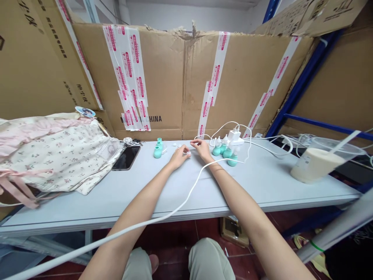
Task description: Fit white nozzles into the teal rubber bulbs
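Left hand (178, 157): fingers curled close around a small translucent piece (189, 154), low over the table. Right hand (201, 148): just beside it, thumb and fingertips drawn narrow; cannot tell whether anything sits between them.

Writing: on the cardboard panel (166, 77) beyond the left hand, "CHINA" in black capitals, with an "M" further left and the letters between partly under tape. White tape strips (128, 74) carry red printed labels, too small to read. Tall brown carton (43, 58), far to the left hand's left: black Chinese characters. Carton (317, 19) high to the right hand's right: dark print, tilted, not legible.

Surface: pale grey table (180, 190) under both hands. Near the left hand, on its left, teal bulbs (157, 152) in a short row. Just right of the right hand, a cluster of teal bulbs with clear tips (227, 153), beside a white charger (234, 136). Further left of the left hand, a dark-screened phone (126, 158) and a floral cloth bag (64, 149). Well right of the right hand, a cup (317, 165) of beige drink. White cable (163, 219) passes across the right forearm.

Room: blue rack post (304, 85) right of the right hand; dark red tiled floor (171, 243) below both.
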A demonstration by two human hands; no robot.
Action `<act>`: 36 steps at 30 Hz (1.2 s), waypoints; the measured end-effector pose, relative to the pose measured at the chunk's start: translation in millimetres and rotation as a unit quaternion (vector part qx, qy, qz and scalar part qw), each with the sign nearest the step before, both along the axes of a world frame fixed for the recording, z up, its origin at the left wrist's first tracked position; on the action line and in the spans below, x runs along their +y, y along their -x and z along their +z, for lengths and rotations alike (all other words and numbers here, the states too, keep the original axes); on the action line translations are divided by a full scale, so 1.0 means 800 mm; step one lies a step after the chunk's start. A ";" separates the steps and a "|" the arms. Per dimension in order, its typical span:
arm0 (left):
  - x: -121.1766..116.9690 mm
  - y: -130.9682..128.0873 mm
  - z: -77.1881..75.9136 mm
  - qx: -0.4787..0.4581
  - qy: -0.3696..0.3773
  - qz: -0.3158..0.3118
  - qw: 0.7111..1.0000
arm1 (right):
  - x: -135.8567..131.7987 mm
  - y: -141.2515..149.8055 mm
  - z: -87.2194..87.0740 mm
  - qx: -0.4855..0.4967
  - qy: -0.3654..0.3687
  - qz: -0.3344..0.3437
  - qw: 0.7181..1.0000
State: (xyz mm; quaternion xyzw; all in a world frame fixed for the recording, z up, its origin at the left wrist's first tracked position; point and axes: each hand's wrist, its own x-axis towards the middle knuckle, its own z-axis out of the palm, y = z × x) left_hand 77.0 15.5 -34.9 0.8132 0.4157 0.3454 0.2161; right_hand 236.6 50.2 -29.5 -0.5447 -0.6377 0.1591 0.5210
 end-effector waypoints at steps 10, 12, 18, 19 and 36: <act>0.000 0.058 0.044 0.337 -0.228 0.212 0.888 | -0.012 0.011 0.004 -0.051 0.008 0.008 0.999; -0.002 0.064 0.047 0.368 -0.222 0.246 0.869 | -0.014 0.014 0.005 -0.056 0.010 0.014 0.998; -0.006 0.064 0.044 0.402 -0.219 0.259 0.851 | -0.016 0.018 0.004 -0.072 0.008 0.025 0.997; -0.005 0.061 0.044 0.381 -0.223 0.246 0.863 | -0.016 0.018 0.004 -0.069 0.005 0.025 0.997; 0.016 0.031 0.033 -0.316 0.281 -0.036 0.905 | -0.046 0.040 0.038 -0.019 -0.115 0.122 0.986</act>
